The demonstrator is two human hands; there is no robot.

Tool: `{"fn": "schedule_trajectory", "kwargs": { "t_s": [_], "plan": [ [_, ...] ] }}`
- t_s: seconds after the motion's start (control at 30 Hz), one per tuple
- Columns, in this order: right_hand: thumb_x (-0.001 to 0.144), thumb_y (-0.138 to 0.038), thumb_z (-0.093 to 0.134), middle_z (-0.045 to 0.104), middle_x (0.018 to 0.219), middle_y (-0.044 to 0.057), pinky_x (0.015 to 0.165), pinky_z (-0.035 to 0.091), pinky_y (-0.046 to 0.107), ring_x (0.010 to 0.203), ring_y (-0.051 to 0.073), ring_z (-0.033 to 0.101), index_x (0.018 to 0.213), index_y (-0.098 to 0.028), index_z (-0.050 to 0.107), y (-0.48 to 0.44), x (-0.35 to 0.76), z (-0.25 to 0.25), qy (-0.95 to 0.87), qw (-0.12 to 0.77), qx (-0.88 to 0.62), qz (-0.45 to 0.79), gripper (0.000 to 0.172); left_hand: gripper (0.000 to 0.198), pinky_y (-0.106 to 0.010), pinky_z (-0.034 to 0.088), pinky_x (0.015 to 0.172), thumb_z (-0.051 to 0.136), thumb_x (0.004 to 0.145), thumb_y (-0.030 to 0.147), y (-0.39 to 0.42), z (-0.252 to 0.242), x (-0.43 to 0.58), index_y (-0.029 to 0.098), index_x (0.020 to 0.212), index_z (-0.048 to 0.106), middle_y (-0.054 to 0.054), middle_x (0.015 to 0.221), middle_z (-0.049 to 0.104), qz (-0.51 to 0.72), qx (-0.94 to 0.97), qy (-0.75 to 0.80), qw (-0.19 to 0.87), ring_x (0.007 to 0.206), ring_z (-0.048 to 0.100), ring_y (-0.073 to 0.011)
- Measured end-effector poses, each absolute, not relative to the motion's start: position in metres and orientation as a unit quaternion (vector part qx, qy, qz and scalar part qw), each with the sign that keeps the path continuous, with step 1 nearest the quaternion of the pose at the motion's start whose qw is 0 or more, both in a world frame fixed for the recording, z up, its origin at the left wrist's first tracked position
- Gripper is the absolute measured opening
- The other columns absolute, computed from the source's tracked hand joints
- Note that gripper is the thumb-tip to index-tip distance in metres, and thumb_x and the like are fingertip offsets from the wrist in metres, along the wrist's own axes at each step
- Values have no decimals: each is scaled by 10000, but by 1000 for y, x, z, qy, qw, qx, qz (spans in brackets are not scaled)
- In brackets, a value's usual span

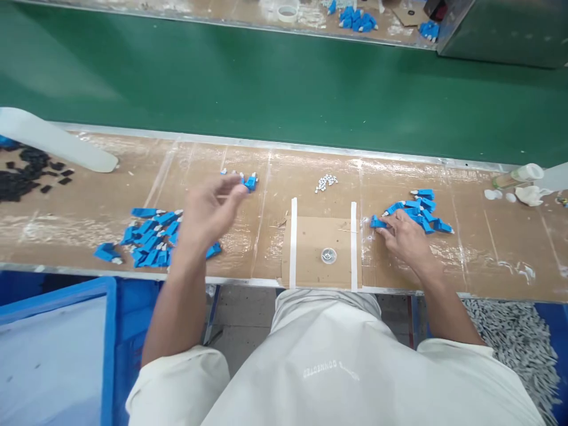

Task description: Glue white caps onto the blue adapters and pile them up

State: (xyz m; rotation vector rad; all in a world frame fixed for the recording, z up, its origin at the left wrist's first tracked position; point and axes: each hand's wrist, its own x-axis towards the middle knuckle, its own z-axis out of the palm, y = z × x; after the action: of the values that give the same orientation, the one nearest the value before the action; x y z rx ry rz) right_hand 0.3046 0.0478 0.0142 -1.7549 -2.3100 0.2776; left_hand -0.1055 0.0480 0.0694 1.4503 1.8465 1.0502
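Note:
My left hand (212,212) hovers above the brown worktop, blurred by motion. Its fingers stretch out loosely toward a couple of small blue connectors (249,182) just past the fingertips, and nothing shows in it. Below and left of that hand lies a pile of blue connectors (148,236). My right hand (406,238) rests on the worktop. Its fingertips are pinched on one blue connector (377,223) at the left edge of a smaller blue pile (423,208).
A cardboard square (323,236) framed by two white strips holds a small round clear piece (328,255). Tiny white parts (326,181) lie behind it. Black parts (22,174) sit far left. Also here: a green conveyor belt (284,89), a blue bin (53,355) and grey parts (515,343).

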Motion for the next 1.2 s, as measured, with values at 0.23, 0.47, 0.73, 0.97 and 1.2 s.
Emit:
{"fn": "schedule_trajectory", "kwargs": {
  "t_s": [0.23,0.47,0.73,0.97,1.2],
  "plan": [
    [963,-229,631,665,1018,96,723,521,366,853,224,637,1165,-241,701,27,258,62,-871,304,-369,111,214,713,-368,575,897,678,895,591,-19,56,14,173,1459,553,-195,1355,660,422,546,391,609,1110,691,-256],
    [939,-69,567,702,1053,67,810,575,384,964,217,674,1256,-325,667,18,229,64,-919,323,-219,59,420,648,-247,473,558,552,909,718,-15,42,25,96,860,728,-75,781,641,383,441,352,732,642,564,-127],
    [912,-396,716,654,871,51,688,562,357,733,190,631,1173,-237,759,25,243,28,-765,316,-483,286,309,457,-160,489,533,877,737,474,-15,27,-10,106,976,750,-58,809,705,515,232,364,741,654,645,-99],
    [787,-607,771,586,743,19,585,441,307,631,147,495,975,-207,832,30,220,-10,-679,259,-493,478,447,327,-153,537,560,866,764,342,-13,5,-15,91,930,739,-62,753,730,516,135,383,755,627,683,-103],
    [870,-547,734,585,750,37,600,450,321,674,169,521,889,-246,844,29,216,-7,-720,284,-451,445,320,275,-140,540,557,837,798,312,-9,0,-14,89,914,725,-54,736,737,517,104,401,749,600,688,-93]
  ]
}}
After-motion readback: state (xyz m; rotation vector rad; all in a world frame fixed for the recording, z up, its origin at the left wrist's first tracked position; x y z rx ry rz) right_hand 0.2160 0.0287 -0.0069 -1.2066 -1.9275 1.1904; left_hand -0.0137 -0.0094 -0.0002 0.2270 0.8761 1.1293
